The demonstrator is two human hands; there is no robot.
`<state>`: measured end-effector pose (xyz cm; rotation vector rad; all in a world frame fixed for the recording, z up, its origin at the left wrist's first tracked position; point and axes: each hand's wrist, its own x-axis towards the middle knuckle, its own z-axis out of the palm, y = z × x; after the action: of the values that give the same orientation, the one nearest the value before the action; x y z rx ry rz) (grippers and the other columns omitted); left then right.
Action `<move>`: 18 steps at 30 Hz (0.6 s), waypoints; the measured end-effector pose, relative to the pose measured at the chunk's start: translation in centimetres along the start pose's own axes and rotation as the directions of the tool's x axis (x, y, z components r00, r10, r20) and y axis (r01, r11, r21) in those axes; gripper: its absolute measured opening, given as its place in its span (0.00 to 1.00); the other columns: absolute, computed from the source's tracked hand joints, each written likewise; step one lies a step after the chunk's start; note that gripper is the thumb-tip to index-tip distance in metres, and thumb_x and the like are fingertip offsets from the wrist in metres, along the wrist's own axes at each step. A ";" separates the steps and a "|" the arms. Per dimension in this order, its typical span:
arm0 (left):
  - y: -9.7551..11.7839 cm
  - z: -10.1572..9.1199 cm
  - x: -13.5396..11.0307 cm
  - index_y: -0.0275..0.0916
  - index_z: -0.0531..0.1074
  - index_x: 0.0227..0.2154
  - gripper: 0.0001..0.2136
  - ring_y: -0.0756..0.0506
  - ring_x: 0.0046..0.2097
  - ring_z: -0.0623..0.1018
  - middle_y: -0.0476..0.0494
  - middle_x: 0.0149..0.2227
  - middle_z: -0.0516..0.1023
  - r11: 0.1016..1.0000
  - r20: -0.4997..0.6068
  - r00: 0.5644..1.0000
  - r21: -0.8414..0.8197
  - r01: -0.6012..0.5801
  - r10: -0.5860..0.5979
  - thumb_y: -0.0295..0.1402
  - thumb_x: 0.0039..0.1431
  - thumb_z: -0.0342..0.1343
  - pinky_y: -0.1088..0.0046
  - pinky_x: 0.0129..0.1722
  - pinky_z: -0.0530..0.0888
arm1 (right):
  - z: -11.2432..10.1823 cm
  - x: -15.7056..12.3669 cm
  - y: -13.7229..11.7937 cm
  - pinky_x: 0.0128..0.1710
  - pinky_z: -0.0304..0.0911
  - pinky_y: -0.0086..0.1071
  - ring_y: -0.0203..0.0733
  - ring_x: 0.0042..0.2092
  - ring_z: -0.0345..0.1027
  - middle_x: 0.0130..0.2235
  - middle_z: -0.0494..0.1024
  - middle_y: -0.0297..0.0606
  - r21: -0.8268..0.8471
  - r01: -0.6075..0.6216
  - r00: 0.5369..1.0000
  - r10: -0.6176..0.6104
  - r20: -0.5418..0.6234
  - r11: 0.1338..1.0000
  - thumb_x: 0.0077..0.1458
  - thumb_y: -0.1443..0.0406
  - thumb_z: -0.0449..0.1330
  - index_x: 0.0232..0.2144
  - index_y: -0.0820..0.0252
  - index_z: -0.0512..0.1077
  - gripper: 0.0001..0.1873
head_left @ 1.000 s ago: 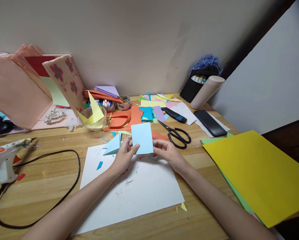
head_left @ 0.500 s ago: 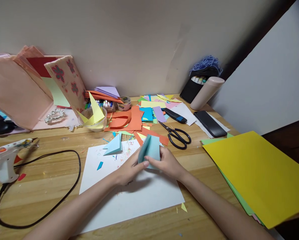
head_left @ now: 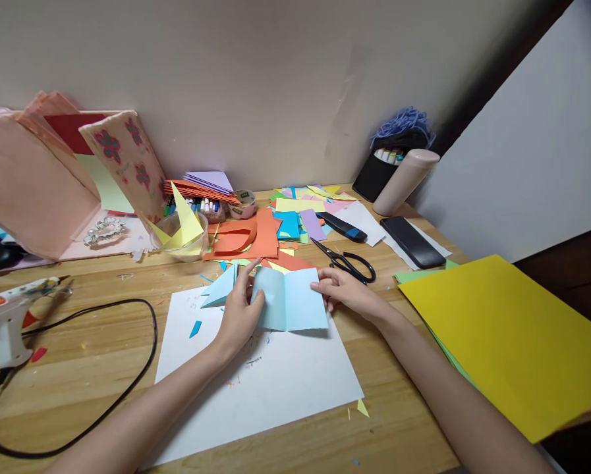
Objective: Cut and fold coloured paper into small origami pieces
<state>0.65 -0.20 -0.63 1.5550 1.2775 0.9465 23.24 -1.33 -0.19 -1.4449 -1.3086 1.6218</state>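
Creased blue paper (head_left: 301,304), spread over the white sheet (head_left: 265,405), has left fingers (head_left: 257,303) and right fingers (head_left: 326,288) pinching opposite sides — seemingly an unfolding step, the next move calling for light, even pressure.

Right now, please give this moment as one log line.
left hand: holds light blue paper, left side | right hand: holds its right edge | paper: open, centre crease showing | beneath: white sheet
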 end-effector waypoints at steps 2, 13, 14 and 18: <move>0.2 -0.1 -0.2 0.45 0.64 0.49 0.20 0.49 0.33 0.69 0.48 0.34 0.70 0.987 -0.012 1.000 0.163 -0.018 0.020 0.26 0.52 0.45 0.73 0.33 0.65 | 0.2 0.4 0.4 0.19 0.60 0.25 0.31 0.19 0.62 0.19 0.69 0.28 0.013 0.024 0.994 -0.023 -0.104 1.000 0.45 0.54 0.60 0.32 0.60 0.63 0.17; 0.5 0.0 -0.9 0.40 0.68 0.43 0.14 0.38 0.44 0.66 0.38 0.41 0.66 0.740 -0.013 0.969 0.648 -0.179 0.246 0.32 0.52 0.49 0.59 0.40 0.67 | 0.8 0.8 0.8 0.19 0.60 0.25 0.31 0.17 0.61 0.17 0.66 0.25 -0.077 0.086 0.963 -0.103 -0.248 0.993 0.46 0.59 0.59 0.31 0.61 0.63 0.12; 0.4 0.1 -1.0 0.41 0.68 0.45 0.16 0.37 0.46 0.65 0.37 0.43 0.64 0.700 -0.006 0.960 0.685 -0.200 0.280 0.31 0.52 0.49 0.57 0.42 0.67 | 0.8 0.8 0.8 0.19 0.61 0.25 0.31 0.18 0.61 0.17 0.66 0.25 -0.075 0.084 0.964 -0.100 -0.247 0.994 0.46 0.60 0.59 0.32 0.61 0.63 0.12; 0.2 0.4 -0.9 0.41 0.63 0.50 0.20 0.39 0.53 0.61 0.39 0.54 0.58 0.594 0.215 0.906 0.696 -0.404 0.364 0.24 0.53 0.44 0.57 0.51 0.61 | 0.8 1.0 0.9 0.18 0.61 0.25 0.31 0.17 0.61 0.17 0.65 0.24 -0.074 0.091 0.961 -0.107 -0.253 0.993 0.46 0.60 0.59 0.32 0.60 0.63 0.13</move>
<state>0.94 -1.21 -0.64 2.5610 1.3923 0.6475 22.42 -0.98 -1.41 -1.5422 -1.2680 1.2907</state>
